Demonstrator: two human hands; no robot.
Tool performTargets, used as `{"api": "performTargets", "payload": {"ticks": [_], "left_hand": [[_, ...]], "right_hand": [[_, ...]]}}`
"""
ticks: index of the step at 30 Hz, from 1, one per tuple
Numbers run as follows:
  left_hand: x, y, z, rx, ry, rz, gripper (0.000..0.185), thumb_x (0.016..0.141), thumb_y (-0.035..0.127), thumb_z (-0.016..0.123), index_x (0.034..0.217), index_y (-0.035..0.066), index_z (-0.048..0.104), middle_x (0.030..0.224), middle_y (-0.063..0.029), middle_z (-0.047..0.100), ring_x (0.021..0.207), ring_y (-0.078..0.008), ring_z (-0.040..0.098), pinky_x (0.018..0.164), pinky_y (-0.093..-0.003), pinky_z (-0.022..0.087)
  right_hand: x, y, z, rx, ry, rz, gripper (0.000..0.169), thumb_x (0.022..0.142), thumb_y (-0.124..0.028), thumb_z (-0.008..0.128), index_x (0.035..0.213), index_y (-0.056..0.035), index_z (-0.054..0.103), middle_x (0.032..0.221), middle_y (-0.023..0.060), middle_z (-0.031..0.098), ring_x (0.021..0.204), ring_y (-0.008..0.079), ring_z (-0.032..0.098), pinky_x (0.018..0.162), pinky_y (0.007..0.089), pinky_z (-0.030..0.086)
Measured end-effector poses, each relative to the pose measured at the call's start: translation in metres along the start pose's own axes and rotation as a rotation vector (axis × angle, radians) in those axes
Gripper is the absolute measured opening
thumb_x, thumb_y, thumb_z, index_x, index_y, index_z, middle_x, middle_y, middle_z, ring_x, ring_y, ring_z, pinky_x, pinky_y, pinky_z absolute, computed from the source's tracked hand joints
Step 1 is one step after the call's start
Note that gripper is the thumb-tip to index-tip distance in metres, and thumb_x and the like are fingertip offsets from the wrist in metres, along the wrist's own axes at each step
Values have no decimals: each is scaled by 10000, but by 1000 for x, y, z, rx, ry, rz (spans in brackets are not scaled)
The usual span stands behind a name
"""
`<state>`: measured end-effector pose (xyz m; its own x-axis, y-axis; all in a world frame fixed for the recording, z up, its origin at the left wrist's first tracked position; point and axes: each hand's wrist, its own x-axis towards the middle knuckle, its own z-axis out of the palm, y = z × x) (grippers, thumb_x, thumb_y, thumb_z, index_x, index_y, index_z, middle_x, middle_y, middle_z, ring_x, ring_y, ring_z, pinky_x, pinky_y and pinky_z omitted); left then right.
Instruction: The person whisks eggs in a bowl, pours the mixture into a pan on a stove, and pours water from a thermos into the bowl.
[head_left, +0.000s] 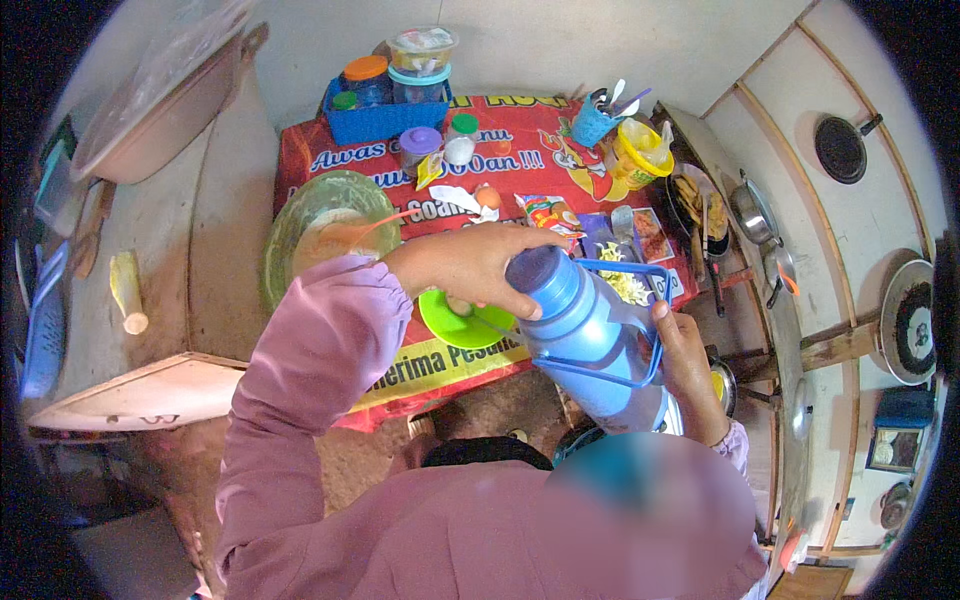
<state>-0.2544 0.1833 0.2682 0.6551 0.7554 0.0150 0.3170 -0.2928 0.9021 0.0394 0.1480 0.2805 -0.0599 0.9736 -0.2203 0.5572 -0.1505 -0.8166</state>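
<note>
A blue vacuum flask (592, 345) with a blue carrying handle is held tilted in front of me, its cap end towards the table. My left hand (472, 266) is wrapped around the dark blue cap (541, 279), thumb and fingers on either side. On the other side, my right hand (682, 356) grips the handle (651, 367). Below my left wrist sits a bright green plate (480, 326), partly hidden, with a spoon and a pale object on it. Left of that hand stands a translucent green basin (337, 187) with pale contents and an orange-handled utensil (382, 220).
A red printed banner (300, 154) covers the table. On it are a blue basket (390, 124) of jars, an egg (487, 197), a noodle packet (551, 215), chopped vegetables (624, 277) and a yellow bucket (637, 161). A frying pan (694, 202) with food stands at right.
</note>
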Motion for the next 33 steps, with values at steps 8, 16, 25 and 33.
{"api": "performTargets", "payload": {"ticks": [8, 16, 25, 33], "left_hand": [[-11, -11, -11, 283, 303, -100, 506, 721, 448, 646, 1015, 41, 579, 885, -110, 624, 817, -205, 603, 723, -326, 466], [-39, -21, -17, 268, 520, -22, 514, 684, 439, 654, 1014, 62, 543, 842, -162, 617, 786, -307, 608, 694, -380, 468], [-53, -19, -20, 278, 661, 7, 580, 656, 404, 685, 1079, 38, 530, 1008, -195, 555, 939, -315, 544, 802, -375, 435], [-58, -14, -22, 339, 669, -75, 702, 671, 334, 720, 1215, 6, 421, 1151, -185, 486, 1045, -276, 499, 879, -356, 415]], "right_hand": [[8, -2, 5, -117, 0, -4, 590, 791, -570, 505, 682, 5, 582, 560, 23, 527, 499, 106, 476, 451, 264, 362], [15, -17, 10, -267, -41, 9, 613, 792, -564, 501, 674, 30, 598, 550, 51, 538, 507, 123, 486, 462, 311, 374], [36, 7, 8, -383, -124, -29, 609, 779, -599, 498, 644, -7, 546, 504, 0, 462, 445, 84, 419, 406, 264, 310], [39, 3, 13, -374, -127, -27, 599, 786, -578, 515, 696, 10, 586, 523, -10, 488, 443, 62, 416, 399, 221, 301]]}}
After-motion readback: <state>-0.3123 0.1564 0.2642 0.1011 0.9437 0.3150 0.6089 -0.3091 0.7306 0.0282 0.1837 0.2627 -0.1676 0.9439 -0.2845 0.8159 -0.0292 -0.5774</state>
